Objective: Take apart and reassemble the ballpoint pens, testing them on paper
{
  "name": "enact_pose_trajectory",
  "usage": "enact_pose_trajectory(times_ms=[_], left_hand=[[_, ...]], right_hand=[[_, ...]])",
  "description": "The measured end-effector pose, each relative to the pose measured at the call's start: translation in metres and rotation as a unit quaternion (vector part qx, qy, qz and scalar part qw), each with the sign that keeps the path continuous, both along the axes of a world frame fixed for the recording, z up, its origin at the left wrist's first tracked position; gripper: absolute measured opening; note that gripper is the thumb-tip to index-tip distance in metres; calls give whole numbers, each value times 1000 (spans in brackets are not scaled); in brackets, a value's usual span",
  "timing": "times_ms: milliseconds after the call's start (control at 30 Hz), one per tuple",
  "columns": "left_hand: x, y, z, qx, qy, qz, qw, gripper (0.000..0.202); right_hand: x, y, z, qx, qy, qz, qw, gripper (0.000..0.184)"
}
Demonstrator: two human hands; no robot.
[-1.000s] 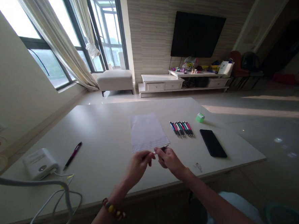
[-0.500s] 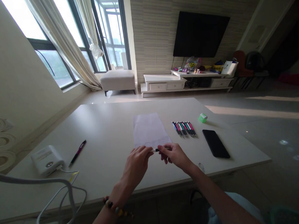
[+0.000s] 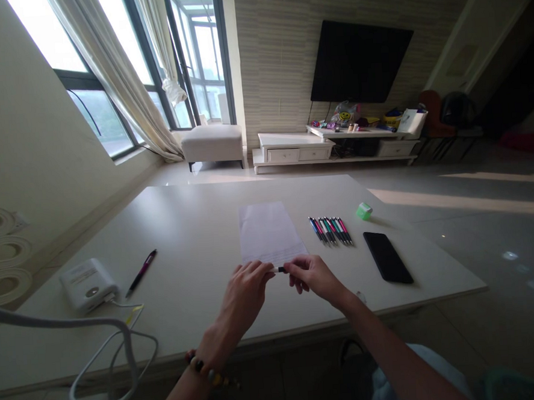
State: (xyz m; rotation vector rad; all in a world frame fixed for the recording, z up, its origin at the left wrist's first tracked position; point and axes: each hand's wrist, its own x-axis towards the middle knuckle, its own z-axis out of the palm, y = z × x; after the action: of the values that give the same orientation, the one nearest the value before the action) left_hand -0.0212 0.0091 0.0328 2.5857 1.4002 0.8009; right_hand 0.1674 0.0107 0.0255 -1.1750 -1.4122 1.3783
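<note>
Both hands meet over the near side of the white table, at the lower edge of a sheet of paper (image 3: 268,227) with faint lines of writing near its bottom. Between them lies a white and black pen (image 3: 279,270), held level. My left hand (image 3: 249,285) is closed on its white end. My right hand (image 3: 308,273) pinches the dark end between thumb and fingers, which hide part of it. To the right of the paper, several pens (image 3: 330,231) in mixed colours lie side by side in a row.
A purple and black pen (image 3: 141,273) and a white power adapter (image 3: 89,285) with cables (image 3: 126,347) are on the left. On the right lie a black phone (image 3: 387,257) and a small green box (image 3: 364,211). A clear small item (image 3: 360,297) sits near the table's front edge.
My right fingers have shifted slightly on the pen's dark end. Both hands stay in nearly the same place, and the whole view has moved a little.
</note>
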Motion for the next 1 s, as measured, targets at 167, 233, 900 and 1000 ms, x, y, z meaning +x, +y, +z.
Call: enact_pose_trajectory(times_ms=[167, 233, 900, 1000], left_hand=[[-1, 0, 0, -3, 4, 3, 1000, 16], [-2, -1, 0, -3, 5, 2, 1000, 15], [-2, 1, -4, -11, -5, 6, 1000, 17], [-1, 0, -1, -6, -8, 7, 1000, 16]], right_hand=[[0, 1, -1, -8, 2, -3, 1000, 37], [0, 2, -2, -1, 1, -7, 1000, 36], [1, 1, 1, 15, 5, -15, 1000, 32], [1, 1, 0, 4, 0, -18, 1000, 37]])
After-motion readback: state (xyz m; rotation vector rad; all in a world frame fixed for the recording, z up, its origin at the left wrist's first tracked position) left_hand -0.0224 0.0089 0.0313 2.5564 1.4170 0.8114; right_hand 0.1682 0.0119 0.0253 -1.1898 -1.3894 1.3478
